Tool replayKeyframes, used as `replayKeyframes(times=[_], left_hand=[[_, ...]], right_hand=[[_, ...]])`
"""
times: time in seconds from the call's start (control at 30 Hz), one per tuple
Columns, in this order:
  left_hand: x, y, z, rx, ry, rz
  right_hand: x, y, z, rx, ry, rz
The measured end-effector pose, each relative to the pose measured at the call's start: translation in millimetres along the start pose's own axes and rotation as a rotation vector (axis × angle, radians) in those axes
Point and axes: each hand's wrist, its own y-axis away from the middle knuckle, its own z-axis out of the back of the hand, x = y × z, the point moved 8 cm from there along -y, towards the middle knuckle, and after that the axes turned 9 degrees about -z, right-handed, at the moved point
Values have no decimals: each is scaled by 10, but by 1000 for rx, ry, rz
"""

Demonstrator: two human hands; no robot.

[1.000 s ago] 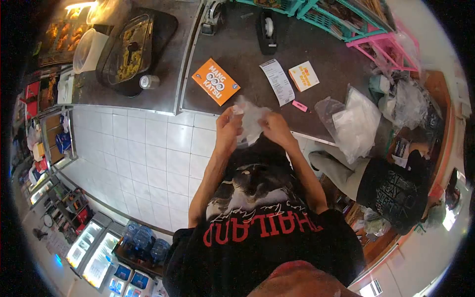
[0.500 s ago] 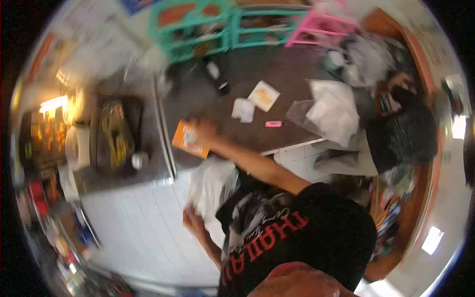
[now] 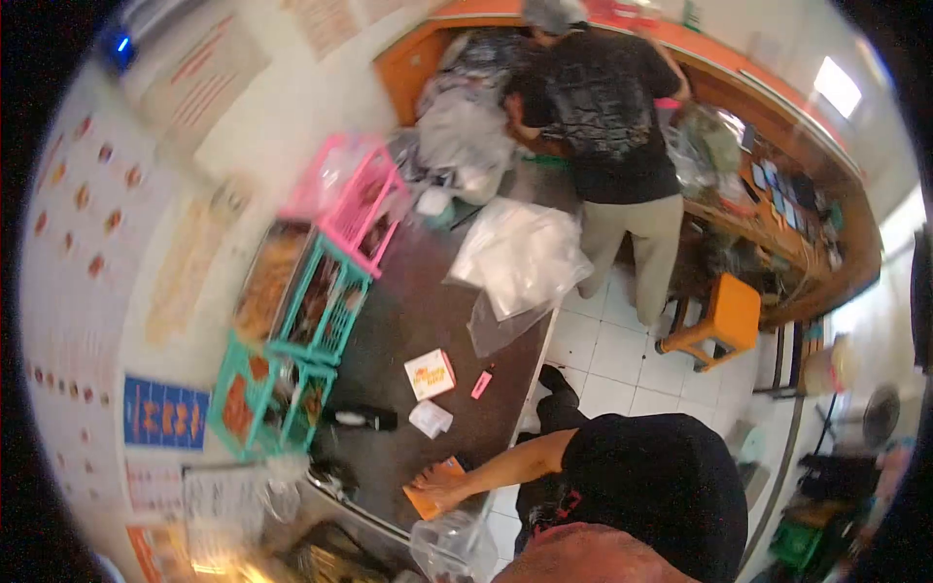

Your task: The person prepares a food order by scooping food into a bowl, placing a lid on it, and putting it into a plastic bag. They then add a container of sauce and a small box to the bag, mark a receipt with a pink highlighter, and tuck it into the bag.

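My right hand (image 3: 441, 490) reaches over the dark tabletop and grips a flat orange carton (image 3: 451, 467), its fingers across the top and covering much of it. Just below it, at the table's front edge, is a clear plastic bag (image 3: 449, 542). A sliver of my left hand (image 3: 461, 578) shows under that bag at the bottom of the view, seemingly closed on it; most of it is cut off. Near the carton lie a crumpled white paper (image 3: 430, 420), a white box with orange print (image 3: 429, 374) and a small pink object (image 3: 481, 385).
Green baskets (image 3: 321, 301) and a pink basket (image 3: 362, 204) line the wall side. White plastic bags (image 3: 520, 255) lie on the dark table (image 3: 408, 291). A co-worker (image 3: 612, 107) stands at the far counter, near an orange stool (image 3: 724, 321). A black object (image 3: 364, 418) lies by the baskets.
My view has swung to the right, bringing the co-worker and stool into sight. My right hand stays on the orange carton. My left hand has mostly dropped out of the picture.
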Motion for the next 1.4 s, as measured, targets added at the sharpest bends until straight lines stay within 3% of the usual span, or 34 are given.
replayKeyframes(times=[0.1, 0.23, 0.27, 0.4, 0.43, 0.47, 0.5, 0.57, 0.67, 0.8, 0.87, 0.9, 0.93, 0.97, 1.03, 1.07, 1.2, 1.27, 1.33, 1.37, 1.4], left_hand=[[-348, -413, -399, 42, -4, -91], [-525, -633, -819, 96, 34, -109], [-524, -638, -891, 100, 54, -99], [-244, -436, -1238, 95, 121, 124], [-74, -359, -1347, 136, 159, 203], [194, -402, -1584, 316, 239, 235], [459, -422, -1810, 498, 310, 270], [278, -170, -2045, 653, 522, 456], [323, 59, -2092, 714, 633, 617], [595, 77, -2012, 716, 741, 671], [779, 71, -1923, 681, 867, 718], [892, 38, -1882, 655, 960, 726], [1009, -2, -1808, 622, 1052, 733], [1228, -73, -1709, 579, 1140, 653], [1278, -132, -1575, 503, 928, 345], [1183, -9, -1434, 315, 620, 447], [728, 136, -1341, 290, 463, 28], [569, 176, -1253, 218, 273, -191], [969, 230, -1221, 185, -62, -374], [1377, 268, -1340, 260, 139, -209], [1336, 296, -1356, 297, 189, -120]], right_hand=[[-255, 300, 284, -21, -24, 44], [-605, 1199, 2010, 103, 79, -213], [-754, 1363, 2273, 42, 112, -267], [-882, 1735, 3085, 14, 322, -387], [-759, 1756, 3205, 23, 323, -306], [-610, 1741, 3295, 31, 316, -224], [-382, 1701, 3294, 66, 275, -145], [119, 1615, 3284, 167, 166, 5], [629, 1322, 2788, 231, -84, 308], [572, 1091, 1856, 149, -263, 651], [233, 1037, 1531, 118, -318, 592], [47, 972, 1261, 310, -357, 536], [-184, 969, 1129, 349, -229, 439], [-269, 937, 1024, 394, -203, 430], [-362, 909, 838, 422, -119, 401], [-336, 896, 921, 433, -58, 414], [-496, 676, 795, 573, -15, 83], [-396, 601, 898, 457, -48, 151], [-328, 553, 942, 404, -83, 226], [-322, 501, 943, 413, -96, 269], [-330, 439, 939, 421, -110, 313]])
